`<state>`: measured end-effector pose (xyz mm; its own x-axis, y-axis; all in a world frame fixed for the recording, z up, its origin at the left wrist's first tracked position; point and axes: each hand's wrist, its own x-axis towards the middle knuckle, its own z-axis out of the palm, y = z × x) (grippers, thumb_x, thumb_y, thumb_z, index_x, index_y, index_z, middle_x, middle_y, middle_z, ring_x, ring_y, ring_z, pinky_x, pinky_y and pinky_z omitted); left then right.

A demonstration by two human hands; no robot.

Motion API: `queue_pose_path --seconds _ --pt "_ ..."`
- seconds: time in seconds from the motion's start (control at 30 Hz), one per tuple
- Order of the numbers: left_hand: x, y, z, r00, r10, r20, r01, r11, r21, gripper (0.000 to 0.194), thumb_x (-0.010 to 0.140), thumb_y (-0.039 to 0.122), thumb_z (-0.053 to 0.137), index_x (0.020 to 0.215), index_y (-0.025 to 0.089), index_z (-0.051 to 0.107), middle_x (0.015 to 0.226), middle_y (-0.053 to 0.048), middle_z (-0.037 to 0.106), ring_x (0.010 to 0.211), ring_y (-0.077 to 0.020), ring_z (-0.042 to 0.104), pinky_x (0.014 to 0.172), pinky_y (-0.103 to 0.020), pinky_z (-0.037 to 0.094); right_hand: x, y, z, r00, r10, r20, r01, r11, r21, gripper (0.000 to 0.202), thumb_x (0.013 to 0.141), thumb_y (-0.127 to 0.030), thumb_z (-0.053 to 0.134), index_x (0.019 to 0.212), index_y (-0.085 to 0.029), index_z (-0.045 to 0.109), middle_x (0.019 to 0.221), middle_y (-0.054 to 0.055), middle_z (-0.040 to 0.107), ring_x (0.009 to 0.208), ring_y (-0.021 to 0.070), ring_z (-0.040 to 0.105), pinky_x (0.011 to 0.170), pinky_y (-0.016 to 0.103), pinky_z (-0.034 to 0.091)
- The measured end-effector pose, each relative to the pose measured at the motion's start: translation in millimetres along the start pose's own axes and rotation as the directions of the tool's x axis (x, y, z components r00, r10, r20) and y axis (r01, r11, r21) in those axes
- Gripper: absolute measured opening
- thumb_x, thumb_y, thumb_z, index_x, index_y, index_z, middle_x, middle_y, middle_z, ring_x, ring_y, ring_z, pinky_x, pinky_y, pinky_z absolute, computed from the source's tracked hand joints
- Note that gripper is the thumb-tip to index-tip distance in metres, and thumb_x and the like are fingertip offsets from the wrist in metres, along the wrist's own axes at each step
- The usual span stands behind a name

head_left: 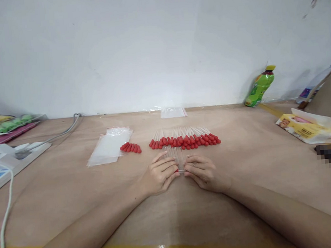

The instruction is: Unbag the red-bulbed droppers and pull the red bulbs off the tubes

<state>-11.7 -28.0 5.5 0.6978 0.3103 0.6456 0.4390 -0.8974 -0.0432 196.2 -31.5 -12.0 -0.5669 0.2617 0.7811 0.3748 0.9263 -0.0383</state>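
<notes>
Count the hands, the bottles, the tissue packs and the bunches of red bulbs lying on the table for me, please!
Hands: 2 (left hand, right hand)
Bottles: 2 (green bottle, clear bottle)
Tissue packs: 1 (yellow pack)
Red bulb bunches: 2 (small bunch, big bunch)
Total: 7
The big bunch's bulbs overlap too much to count singly.

- Two hands (161, 173)
- About six loose red bulbs (131, 148), left
- Red-bulbed droppers (195, 140), too crowded to count
- One green bottle (260, 88), far right
- One tissue pack (304, 130)
- One power strip (2, 175)
</notes>
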Motion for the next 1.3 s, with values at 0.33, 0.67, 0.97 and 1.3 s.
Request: queue_pose_path --seconds 0.33,0.67,0.97,1.3 --pt "-5 -3 -1.8 0.999 0.043 0.008 -0.043 0.998 -0.036 0.014 0.084 0.016 0.05 0.095 0.013 0.058 0.096 -0.007 0.068 0.105 -0.017 0.058 0.104 -0.041 0.034 -7 4 -4 0.997 -0.076 0.007 0.076 0.995 -0.071 0.021 0.079 -0.009 0.055 0.1 -0.012 0.058 0.094 0.009 0.067 0.101 0.0189 0.058 0.094 0.038 0.047" --pt "-8 -4 -3.6 1.0 0.013 -0.025 -0.014 0.999 -0.049 0.013 0.084 0.018 0.051 0.095 0.016 0.058 0.096 -0.006 0.068 0.101 -0.018 0.06 0.101 -0.043 0.038 -8 6 -6 0.995 -0.095 0.022 0.096 0.994 -0.046 0.026 0.081 -0.009 0.053 0.106 -0.011 0.056 0.101 0.011 0.066 0.11 0.0194 0.053 0.096 0.04 0.045" --pt "-16 -21 -14.8 0.979 -0.119 -0.168 0.111 0.992 -0.052 0.014 0.083 0.011 0.049 0.092 0.016 0.059 0.093 -0.006 0.067 0.095 -0.0164 0.061 0.09 -0.036 0.046 -10 14 -25 0.996 -0.092 0.023 0.094 0.984 -0.15 0.031 0.085 -0.01 0.046 0.115 -0.015 0.053 0.103 0.01 0.064 0.108 0.0208 0.053 0.091 0.043 0.045" --pt "-25 -76 -49.1 0.707 -0.668 -0.234 0.702 0.704 0.111 0.025 0.084 0.022 0.042 0.099 0.016 0.062 0.081 -0.006 0.051 0.084 -0.0182 0.052 0.074 -0.032 0.047 0 11 1 0.923 0.386 -0.006 -0.382 0.911 -0.158 0.027 0.086 -0.017 0.044 0.109 -0.017 0.057 0.079 0.006 0.062 0.072 0.0157 0.053 0.068 0.03 0.04"
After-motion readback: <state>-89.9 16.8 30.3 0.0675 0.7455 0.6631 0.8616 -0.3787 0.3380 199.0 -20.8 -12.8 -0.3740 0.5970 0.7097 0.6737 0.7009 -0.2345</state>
